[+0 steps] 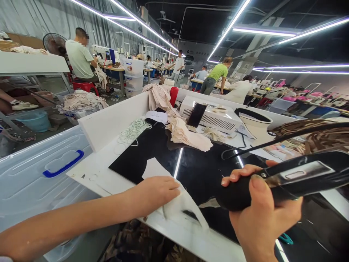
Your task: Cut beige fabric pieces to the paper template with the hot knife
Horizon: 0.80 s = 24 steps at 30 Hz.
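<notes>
Fabric piece [174, 207] lies pale at the near edge of my glossy black worktop [196, 171]; my left hand [156, 193] presses it flat, fingers together. My right hand [261, 214] wraps a black iron handle [272, 185], held clear above.

Bright ceiling strip lights, glare on glossy tabletop, wide-angle edge distortion
</notes>
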Each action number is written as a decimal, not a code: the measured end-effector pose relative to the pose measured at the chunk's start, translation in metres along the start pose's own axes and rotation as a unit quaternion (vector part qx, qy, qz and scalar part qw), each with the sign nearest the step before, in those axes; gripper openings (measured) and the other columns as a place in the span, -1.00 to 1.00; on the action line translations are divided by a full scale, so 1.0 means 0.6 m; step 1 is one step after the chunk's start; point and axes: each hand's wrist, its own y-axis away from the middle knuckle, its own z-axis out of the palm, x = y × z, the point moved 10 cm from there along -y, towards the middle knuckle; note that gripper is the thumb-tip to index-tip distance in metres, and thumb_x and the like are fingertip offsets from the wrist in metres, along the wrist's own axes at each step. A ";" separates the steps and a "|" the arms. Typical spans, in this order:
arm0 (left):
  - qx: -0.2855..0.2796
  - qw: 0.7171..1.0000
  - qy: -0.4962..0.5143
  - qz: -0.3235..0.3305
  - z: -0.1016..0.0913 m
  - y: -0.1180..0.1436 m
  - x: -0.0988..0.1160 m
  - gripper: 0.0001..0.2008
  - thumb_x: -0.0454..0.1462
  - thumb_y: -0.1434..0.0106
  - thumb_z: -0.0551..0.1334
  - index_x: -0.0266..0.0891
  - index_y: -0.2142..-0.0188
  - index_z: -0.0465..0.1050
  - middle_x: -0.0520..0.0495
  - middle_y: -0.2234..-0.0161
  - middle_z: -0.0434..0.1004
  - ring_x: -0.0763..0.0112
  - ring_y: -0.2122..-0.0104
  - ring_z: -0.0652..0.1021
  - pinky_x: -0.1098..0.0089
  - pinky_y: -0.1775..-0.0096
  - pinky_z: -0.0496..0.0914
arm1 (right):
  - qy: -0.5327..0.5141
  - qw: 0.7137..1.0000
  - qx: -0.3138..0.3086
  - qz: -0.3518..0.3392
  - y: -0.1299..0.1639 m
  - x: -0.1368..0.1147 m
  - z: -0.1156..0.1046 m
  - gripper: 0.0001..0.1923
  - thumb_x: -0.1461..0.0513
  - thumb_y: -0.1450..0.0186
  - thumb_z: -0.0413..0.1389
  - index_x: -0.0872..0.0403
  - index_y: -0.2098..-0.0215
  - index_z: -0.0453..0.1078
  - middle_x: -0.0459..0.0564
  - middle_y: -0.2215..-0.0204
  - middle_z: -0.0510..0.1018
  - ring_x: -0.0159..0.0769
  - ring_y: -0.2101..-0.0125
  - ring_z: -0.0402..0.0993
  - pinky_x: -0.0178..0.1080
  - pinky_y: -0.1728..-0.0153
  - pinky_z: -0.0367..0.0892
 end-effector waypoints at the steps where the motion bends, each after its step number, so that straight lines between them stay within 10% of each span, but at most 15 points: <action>1: -0.015 1.000 -0.017 0.005 0.006 -0.003 0.001 -0.84 -0.46 -0.31 0.19 -0.24 0.17 0.44 0.01 0.10 0.52 0.44 0.10 0.51 0.49 0.00 0.38 | 0.001 1.000 0.003 0.009 0.002 -0.001 -0.005 -0.56 0.27 -0.10 0.30 -0.02 0.06 0.35 -0.18 0.45 0.45 -0.32 0.52 0.38 -0.22 0.59 0.43; 11: -0.087 0.989 -0.102 -0.065 0.050 -0.037 0.032 -0.72 -0.08 -0.37 0.22 -0.29 0.22 0.41 -0.06 0.30 0.41 0.30 0.36 0.46 0.32 0.39 0.30 | -0.001 1.000 0.013 0.012 0.021 -0.017 -0.049 -0.56 0.24 -0.11 0.31 -0.01 0.05 0.37 -0.16 0.45 0.45 -0.31 0.52 0.38 -0.21 0.62 0.41; 24: -0.029 0.997 -0.064 0.044 0.018 -0.053 0.072 -0.86 -0.51 -0.26 0.15 -0.27 0.29 0.36 -0.06 0.33 0.42 0.32 0.33 0.45 0.33 0.29 0.39 | -0.005 0.999 0.025 -0.031 -0.003 -0.005 -0.067 -0.57 0.26 -0.15 0.30 -0.01 0.03 0.34 -0.18 0.43 0.47 -0.35 0.52 0.40 -0.22 0.56 0.43</action>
